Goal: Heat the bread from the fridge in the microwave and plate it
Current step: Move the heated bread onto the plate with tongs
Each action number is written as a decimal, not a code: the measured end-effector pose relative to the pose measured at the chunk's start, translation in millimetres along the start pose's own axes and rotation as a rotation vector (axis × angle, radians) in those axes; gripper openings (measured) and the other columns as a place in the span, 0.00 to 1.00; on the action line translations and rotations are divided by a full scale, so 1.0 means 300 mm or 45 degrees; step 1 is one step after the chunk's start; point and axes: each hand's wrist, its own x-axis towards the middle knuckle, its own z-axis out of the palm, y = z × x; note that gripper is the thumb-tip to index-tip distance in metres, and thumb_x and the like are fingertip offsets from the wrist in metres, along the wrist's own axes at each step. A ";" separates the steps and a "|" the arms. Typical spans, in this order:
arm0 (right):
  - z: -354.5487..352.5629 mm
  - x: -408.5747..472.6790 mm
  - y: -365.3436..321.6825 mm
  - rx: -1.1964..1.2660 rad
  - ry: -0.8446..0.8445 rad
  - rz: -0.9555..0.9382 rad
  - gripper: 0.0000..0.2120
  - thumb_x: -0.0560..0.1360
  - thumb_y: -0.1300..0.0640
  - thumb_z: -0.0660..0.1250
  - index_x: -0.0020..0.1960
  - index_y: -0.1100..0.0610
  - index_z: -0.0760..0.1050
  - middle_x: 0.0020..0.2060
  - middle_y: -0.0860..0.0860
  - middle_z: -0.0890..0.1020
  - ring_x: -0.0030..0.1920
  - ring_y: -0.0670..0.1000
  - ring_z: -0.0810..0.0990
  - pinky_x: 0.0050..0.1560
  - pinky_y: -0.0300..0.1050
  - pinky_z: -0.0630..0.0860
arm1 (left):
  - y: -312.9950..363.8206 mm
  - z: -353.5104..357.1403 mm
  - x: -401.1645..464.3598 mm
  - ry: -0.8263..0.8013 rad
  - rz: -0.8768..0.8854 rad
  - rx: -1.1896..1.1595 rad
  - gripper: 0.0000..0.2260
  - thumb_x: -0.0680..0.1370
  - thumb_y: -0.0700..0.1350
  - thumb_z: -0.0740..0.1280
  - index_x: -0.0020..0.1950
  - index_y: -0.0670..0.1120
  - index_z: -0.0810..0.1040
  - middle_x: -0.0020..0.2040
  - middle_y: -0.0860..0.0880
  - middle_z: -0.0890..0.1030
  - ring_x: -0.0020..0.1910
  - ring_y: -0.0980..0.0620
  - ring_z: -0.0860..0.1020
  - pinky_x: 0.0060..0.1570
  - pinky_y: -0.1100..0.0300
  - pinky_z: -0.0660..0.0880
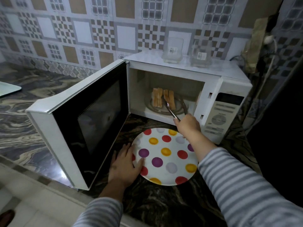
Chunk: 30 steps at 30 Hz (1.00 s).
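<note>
The left hand [125,163] lies flat and spread on the near-left rim of the polka-dot plate [165,157], steadying it on the marbled counter [24,128] in front of the open microwave door [85,122]; judging by this, the step in hand is the move from oven to plate. Inside the microwave [180,89], four toasted-looking bread slices [163,99] stand on edge on the glass turntable [164,107], pale-faced with golden-brown crusts. The right hand [187,126] is closed around metal tongs [176,109] whose tips, apart, straddle the rightmost slices; the next move calls for a gentle squeeze and a level lift out to the plate.

one head view only: you look forward and steeply down from close above the counter [172,202], facing the open microwave [180,71] and tiled wall [98,22].
</note>
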 end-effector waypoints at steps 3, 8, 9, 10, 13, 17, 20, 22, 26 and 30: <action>0.055 0.074 -0.027 0.018 -0.043 0.056 0.20 0.77 0.45 0.62 0.56 0.61 0.76 0.52 0.58 0.81 0.50 0.62 0.81 0.51 0.52 0.79 | 0.003 0.002 0.006 0.006 0.005 0.028 0.42 0.67 0.71 0.37 0.78 0.54 0.50 0.78 0.54 0.55 0.78 0.55 0.48 0.76 0.52 0.41; 0.123 0.163 -0.075 -0.069 -0.059 0.148 0.20 0.77 0.47 0.62 0.56 0.62 0.78 0.53 0.59 0.81 0.52 0.62 0.80 0.50 0.51 0.79 | 0.006 0.000 0.008 0.002 -0.006 0.006 0.40 0.68 0.71 0.39 0.78 0.55 0.51 0.78 0.55 0.55 0.78 0.56 0.48 0.75 0.52 0.40; 0.135 0.179 -0.080 -0.070 -0.056 0.166 0.18 0.77 0.49 0.62 0.56 0.63 0.78 0.53 0.60 0.81 0.52 0.62 0.80 0.51 0.51 0.78 | 0.008 -0.002 0.007 -0.002 -0.008 0.008 0.40 0.68 0.71 0.39 0.78 0.56 0.50 0.78 0.55 0.55 0.78 0.56 0.47 0.75 0.52 0.40; 0.146 0.197 -0.084 -0.075 -0.046 0.181 0.17 0.78 0.51 0.62 0.57 0.63 0.78 0.53 0.60 0.81 0.53 0.62 0.79 0.51 0.50 0.78 | 0.009 -0.004 0.006 -0.005 -0.012 0.008 0.41 0.68 0.71 0.39 0.78 0.56 0.50 0.78 0.56 0.55 0.77 0.56 0.47 0.75 0.52 0.39; 0.162 0.244 -0.103 -0.003 -0.011 0.277 0.16 0.81 0.56 0.56 0.61 0.63 0.76 0.56 0.60 0.80 0.55 0.61 0.79 0.46 0.48 0.73 | 0.012 -0.007 0.005 -0.007 -0.010 0.001 0.40 0.68 0.71 0.39 0.78 0.56 0.48 0.78 0.57 0.54 0.77 0.56 0.47 0.75 0.53 0.38; 0.176 0.273 -0.126 -0.038 -0.006 0.265 0.16 0.81 0.61 0.54 0.65 0.63 0.72 0.61 0.60 0.77 0.59 0.61 0.77 0.48 0.50 0.74 | 0.010 -0.009 0.008 -0.004 -0.016 0.015 0.40 0.68 0.69 0.37 0.78 0.56 0.47 0.78 0.58 0.53 0.77 0.57 0.46 0.74 0.53 0.39; 0.200 0.283 -0.097 0.038 0.017 0.254 0.17 0.82 0.55 0.53 0.64 0.61 0.74 0.61 0.59 0.78 0.59 0.61 0.77 0.48 0.49 0.71 | 0.013 -0.009 0.008 0.001 -0.021 0.017 0.39 0.68 0.69 0.35 0.78 0.57 0.47 0.78 0.59 0.53 0.77 0.58 0.46 0.75 0.53 0.38; 0.206 0.275 -0.079 0.073 0.018 0.228 0.18 0.81 0.52 0.55 0.63 0.61 0.75 0.59 0.59 0.78 0.58 0.62 0.77 0.46 0.48 0.69 | 0.014 -0.008 0.007 0.002 -0.024 -0.005 0.40 0.68 0.69 0.36 0.78 0.56 0.47 0.78 0.59 0.53 0.77 0.58 0.45 0.75 0.53 0.38; 0.157 0.196 -0.039 0.003 0.048 0.139 0.22 0.80 0.46 0.57 0.60 0.63 0.74 0.56 0.59 0.80 0.55 0.62 0.78 0.50 0.50 0.74 | 0.015 -0.009 0.010 -0.026 -0.046 0.059 0.36 0.72 0.67 0.37 0.79 0.55 0.45 0.79 0.59 0.49 0.77 0.57 0.43 0.75 0.52 0.38; 0.086 0.036 0.017 0.072 0.093 -0.010 0.20 0.80 0.46 0.57 0.60 0.62 0.71 0.50 0.57 0.79 0.49 0.59 0.78 0.43 0.46 0.69 | 0.018 -0.017 0.011 -0.057 -0.058 0.055 0.30 0.77 0.59 0.41 0.79 0.55 0.44 0.79 0.57 0.49 0.78 0.56 0.43 0.74 0.51 0.38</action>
